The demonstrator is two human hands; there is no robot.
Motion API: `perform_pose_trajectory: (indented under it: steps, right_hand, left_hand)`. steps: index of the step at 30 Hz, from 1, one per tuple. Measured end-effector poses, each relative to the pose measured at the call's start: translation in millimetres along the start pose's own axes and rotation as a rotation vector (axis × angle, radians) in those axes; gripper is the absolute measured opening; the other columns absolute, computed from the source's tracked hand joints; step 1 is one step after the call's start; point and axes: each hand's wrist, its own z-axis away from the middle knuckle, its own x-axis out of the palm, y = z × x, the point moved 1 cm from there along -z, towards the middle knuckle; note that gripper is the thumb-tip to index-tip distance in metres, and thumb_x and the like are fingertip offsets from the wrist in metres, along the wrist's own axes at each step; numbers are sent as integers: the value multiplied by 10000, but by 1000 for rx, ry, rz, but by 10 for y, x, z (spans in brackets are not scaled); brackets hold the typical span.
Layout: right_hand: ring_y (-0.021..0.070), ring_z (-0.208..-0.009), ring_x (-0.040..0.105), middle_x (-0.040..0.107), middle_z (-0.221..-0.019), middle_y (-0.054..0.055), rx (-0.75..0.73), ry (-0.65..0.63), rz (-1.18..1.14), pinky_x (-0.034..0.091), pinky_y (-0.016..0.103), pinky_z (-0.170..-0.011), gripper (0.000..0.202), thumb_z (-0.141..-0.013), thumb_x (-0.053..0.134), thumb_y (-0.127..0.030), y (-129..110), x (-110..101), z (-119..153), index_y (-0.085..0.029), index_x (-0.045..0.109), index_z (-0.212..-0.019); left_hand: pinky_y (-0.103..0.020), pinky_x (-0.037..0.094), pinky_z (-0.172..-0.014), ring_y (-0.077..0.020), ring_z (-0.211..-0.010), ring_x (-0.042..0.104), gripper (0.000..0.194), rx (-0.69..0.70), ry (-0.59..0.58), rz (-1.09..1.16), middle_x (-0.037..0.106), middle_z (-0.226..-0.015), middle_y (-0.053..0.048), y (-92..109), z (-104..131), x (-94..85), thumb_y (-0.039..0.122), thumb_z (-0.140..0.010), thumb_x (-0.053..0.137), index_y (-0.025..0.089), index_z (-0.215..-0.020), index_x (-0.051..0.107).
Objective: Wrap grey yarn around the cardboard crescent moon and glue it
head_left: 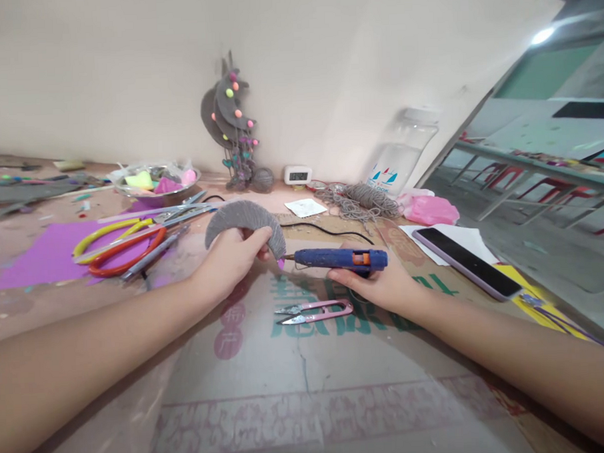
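Observation:
My left hand point(240, 252) is closed on a grey yarn-wrapped crescent point(241, 216), its curve arching over the fingers. In my right hand point(372, 280) is a blue hot glue gun point(328, 259), pointing left. The gun's nozzle is at the crescent's lower right tip, where a small bit of purple shows; whether they touch I cannot tell. Pink thread snips point(318, 311) lie below the gun on a printed cardboard sheet point(229, 390). A black cord point(327, 227) runs behind the gun.
Scissors with yellow and red handles point(125, 244) lie on purple sheets point(43, 254) at left, near a metal bowl point(155, 189). Grey yarn point(365, 200), a water bottle point(403, 148) and a timer point(298, 176) stand behind. A phone point(466, 263) lies right. Grey moon ornaments point(230, 116) rest against the wall.

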Motion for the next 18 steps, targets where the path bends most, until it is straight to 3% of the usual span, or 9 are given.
perform_pose_trajectory:
  steps: [10, 15, 18]
  right_hand:
    - [184, -643, 605, 644, -685, 30, 112, 68, 57, 488, 288, -581, 257, -722, 652, -455, 106, -51, -35, -203, 616, -757]
    - [133, -586, 528, 554, -603, 10, 94, 167, -108, 449, 266, -571, 336, -822, 542, -451, 40, -170, -81, -188, 542, -612]
    - [142, -666, 560, 612, -729, 32, 0, 212, -293, 477, 289, -666, 305, -870, 484, -423, -63, -263, -115, -191, 587, -701]
  left_hand:
    - [-238, 307, -472, -129, -460, 471, 423, 6, 19, 29, 550, -449, 16, -52, -20, 5, 503, -759, 481, 178, -516, 599]
    - [-244, 296, -439, -131, -416, 435, 369, -24, 2, 98, 522, -416, 24, -60, -17, 16, 473, -753, 473, 187, -552, 591]
    - [-245, 311, -459, -136, -442, 463, 383, 11, 15, 101, 564, -440, 12, -59, -19, 31, 476, -756, 469, 185, -530, 574]
